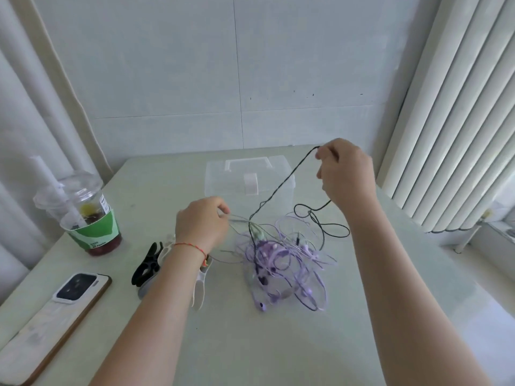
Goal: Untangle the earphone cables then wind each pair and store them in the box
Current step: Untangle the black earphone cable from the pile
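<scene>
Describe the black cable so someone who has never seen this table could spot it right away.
Start at the clear plastic box at the back of the table; just in front of it lies a tangle of purple cables. The black cable rises out of that tangle to the right hand, which pinches it in the air. It is the only dark strand lifted above the pale purple heap.

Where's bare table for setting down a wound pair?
Free: near edge in front of the purple cable tangle, and right of it toward the white blinds. Crowded: left side, with phone, plastic clips, drink cup.
</scene>
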### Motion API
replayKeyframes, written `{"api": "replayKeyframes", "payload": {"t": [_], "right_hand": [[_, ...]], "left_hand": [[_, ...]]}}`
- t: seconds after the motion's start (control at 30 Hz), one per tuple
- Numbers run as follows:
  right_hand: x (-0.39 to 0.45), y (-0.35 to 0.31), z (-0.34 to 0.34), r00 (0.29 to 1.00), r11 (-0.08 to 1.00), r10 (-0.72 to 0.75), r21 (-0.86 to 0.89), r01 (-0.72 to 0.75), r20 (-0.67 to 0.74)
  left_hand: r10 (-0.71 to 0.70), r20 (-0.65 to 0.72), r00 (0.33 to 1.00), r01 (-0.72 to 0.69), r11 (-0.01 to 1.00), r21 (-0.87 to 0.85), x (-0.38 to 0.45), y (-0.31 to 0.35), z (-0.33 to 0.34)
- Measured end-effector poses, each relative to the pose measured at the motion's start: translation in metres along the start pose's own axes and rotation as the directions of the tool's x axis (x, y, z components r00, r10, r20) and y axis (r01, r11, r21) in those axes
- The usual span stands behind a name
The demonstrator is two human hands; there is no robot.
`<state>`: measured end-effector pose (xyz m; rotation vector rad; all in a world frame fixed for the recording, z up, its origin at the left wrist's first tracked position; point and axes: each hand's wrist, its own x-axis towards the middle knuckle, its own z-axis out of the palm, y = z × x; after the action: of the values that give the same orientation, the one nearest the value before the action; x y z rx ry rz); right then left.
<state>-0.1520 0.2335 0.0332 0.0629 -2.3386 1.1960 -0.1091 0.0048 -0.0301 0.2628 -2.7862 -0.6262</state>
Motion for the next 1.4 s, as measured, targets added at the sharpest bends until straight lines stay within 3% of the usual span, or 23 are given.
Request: {"api": "replayKeyframes", "payload": {"t": [0.13, 0.27, 0.43, 0.57, 0.63, 0.73, 0.8, 0.93, 1.07, 1.13, 1.23, 1.33, 1.4], "right_hand": [[0.002, 0.001, -0.001, 0.988, 0.998, 0.030, 0.057, -0.021, -0.155], [0.002, 0.000, -0.003, 0.980, 0.995, 0.055, 0.088, -0.039, -0.193], [-0.004, -0.004, 0.000, 0.997, 1.000, 0.007, 0.024, -0.005, -0.074], [-0.006, -0.006, 0.008, 0.995, 0.998, -0.051, 0.047, 0.048, 0.085], [-0.008, -0.009, 0.011, 0.974, 0.993, -0.095, 0.081, 0.080, 0.207], [-0.016, -0.017, 0.013, 0.884, 0.982, -0.173, 0.140, 0.123, 0.434], [-0.021, -0.022, 0.015, 0.822, 0.975, -0.221, 0.142, 0.172, 0.525], [-0.020, -0.021, 0.015, 0.852, 0.974, -0.219, 0.163, 0.159, 0.476], [-0.007, -0.007, 0.011, 0.957, 0.990, -0.100, 0.122, 0.068, 0.273], [-0.001, 0.005, 0.010, 0.983, 0.999, -0.020, 0.050, 0.011, 0.183], [0.004, 0.017, 0.011, 0.983, 0.996, 0.065, -0.075, -0.053, 0.169], [0.004, 0.024, 0.012, 0.986, 0.976, 0.111, -0.201, -0.085, 0.126], [0.003, 0.028, 0.007, 0.993, 0.913, 0.097, -0.403, -0.061, 0.070]], "left_hand": [[-0.091, -0.132, 0.987, 0.080, 0.993, -0.086, 0.005, -0.005, 0.003], [-0.166, -0.212, 0.963, 0.137, 0.980, -0.144, 0.007, -0.013, 0.007], [-0.076, -0.140, 0.987, 0.052, 0.985, -0.166, 0.005, -0.005, 0.003], [0.040, -0.203, 0.978, -0.099, 0.952, -0.289, 0.000, 0.010, 0.004], [0.075, -0.197, 0.977, -0.159, 0.878, -0.452, -0.003, 0.021, 0.007], [0.155, -0.006, 0.988, -0.102, 0.620, -0.778, -0.014, 0.045, 0.008], [0.223, 0.050, 0.973, -0.070, 0.498, -0.864, -0.017, 0.054, 0.012], [0.122, 0.038, 0.992, -0.036, 0.554, -0.832, -0.016, 0.052, 0.010], [0.049, 0.016, 0.999, -0.016, 0.595, -0.804, -0.007, 0.033, 0.004], [0.027, -0.007, 1.000, -0.021, 0.582, -0.813, -0.003, 0.021, -0.004], [0.003, -0.037, 0.999, -0.032, 0.597, -0.801, 0.004, 0.004, -0.013], [0.061, 0.056, 0.997, -0.003, 0.707, -0.707, 0.007, -0.006, -0.011], [0.106, 0.170, 0.980, 0.018, 0.800, -0.600, 0.005, -0.006, -0.006]]}}
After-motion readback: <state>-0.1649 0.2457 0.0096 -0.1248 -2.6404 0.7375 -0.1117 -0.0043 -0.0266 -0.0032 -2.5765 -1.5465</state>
